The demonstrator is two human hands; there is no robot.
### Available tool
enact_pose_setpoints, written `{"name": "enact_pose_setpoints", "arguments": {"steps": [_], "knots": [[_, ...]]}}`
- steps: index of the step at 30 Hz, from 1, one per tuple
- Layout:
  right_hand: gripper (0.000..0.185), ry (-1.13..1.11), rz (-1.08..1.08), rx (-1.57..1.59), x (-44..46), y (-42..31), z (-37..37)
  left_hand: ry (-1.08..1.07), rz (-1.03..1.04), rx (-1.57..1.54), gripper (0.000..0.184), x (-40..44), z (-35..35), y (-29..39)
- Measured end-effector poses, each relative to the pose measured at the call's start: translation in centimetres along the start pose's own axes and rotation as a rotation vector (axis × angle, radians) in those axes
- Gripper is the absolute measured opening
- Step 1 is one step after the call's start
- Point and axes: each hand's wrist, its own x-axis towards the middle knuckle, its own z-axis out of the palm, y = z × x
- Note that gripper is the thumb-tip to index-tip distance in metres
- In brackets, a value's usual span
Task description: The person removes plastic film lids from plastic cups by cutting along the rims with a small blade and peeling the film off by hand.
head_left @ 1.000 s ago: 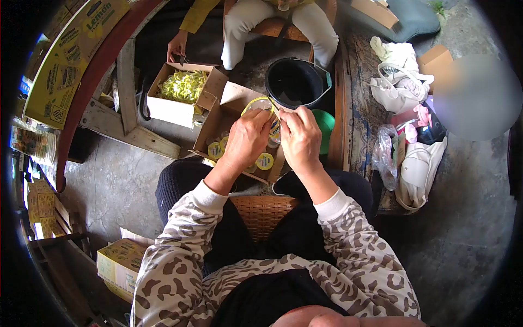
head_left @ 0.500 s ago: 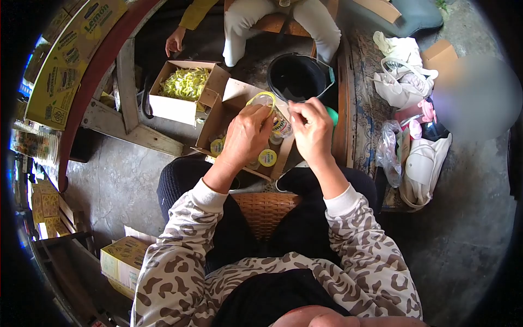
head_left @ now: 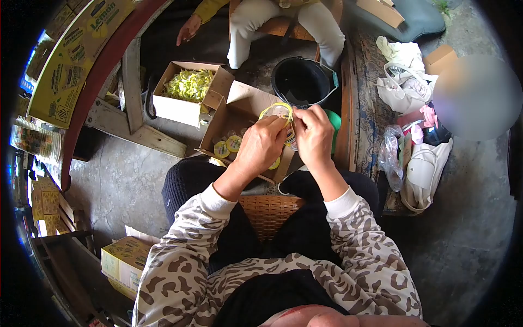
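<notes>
Over an open cardboard box (head_left: pixel 229 117), both hands are at a clear plastic jar (head_left: pixel 279 111) with a yellow rim. My left hand (head_left: pixel 260 146) is closed around the jar's near left side, hiding much of it. At the rim's right edge, my right hand (head_left: pixel 314 133) has thumb and fingers pinched together; whether it grips the rim or a thin strip there is too small to tell. Inside the box lie several small round pieces with yellow printed tops (head_left: pixel 233 143), partly covered by my left hand and wrist.
Beyond stands a box of yellow strips or wrappers (head_left: pixel 189 85), with a black bucket (head_left: pixel 301 82) to its right. A seated person's hand (head_left: pixel 189 30) hangs at upper left. Bags (head_left: pixel 427 169) lie on the right; a carton (head_left: pixel 125 260) sits at lower left.
My left hand and the jar have shifted right, and the hands are closer together. My right hand now meets the rim. The other person's hand has moved slightly up and right.
</notes>
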Motion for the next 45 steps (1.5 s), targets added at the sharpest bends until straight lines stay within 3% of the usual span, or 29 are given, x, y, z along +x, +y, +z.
{"name": "enact_pose_setpoints", "arguments": {"steps": [1,5,9,17,31,35,41,45], "knots": [[0.014,-0.005,0.114,0.111,0.1,0.4,-0.1,-0.003,0.002,-0.007,0.009,0.0,0.0,0.1],[0.015,0.048,0.122,0.157,0.3,0.4,-1.4,0.041,-0.026,0.004,0.010,0.4,-0.8,-0.1],[0.015,0.035,-0.048,0.068,0.2,-1.5,-1.7,0.043,-0.076,0.032,0.010,0.6,-1.4,-0.7],[0.020,-0.012,-0.135,-0.071,-0.9,-1.4,-0.3,0.036,-0.086,-0.028,0.010,0.5,-0.5,-0.6],[0.014,0.030,-0.040,-0.033,-0.4,-1.1,0.9,0.005,-0.036,0.008,0.008,0.1,0.8,-1.7],[0.013,-0.072,0.083,-0.040,-0.1,-0.1,0.5,-0.005,0.044,-0.024,0.008,-0.1,1.1,-0.6],[0.011,-0.072,0.008,0.021,0.0,0.1,-0.3,0.011,-0.057,0.025,0.012,0.1,0.6,-0.8],[0.009,0.004,0.047,0.024,0.4,0.2,-0.8,0.041,0.002,0.047,0.014,0.3,0.2,-1.3]]}}
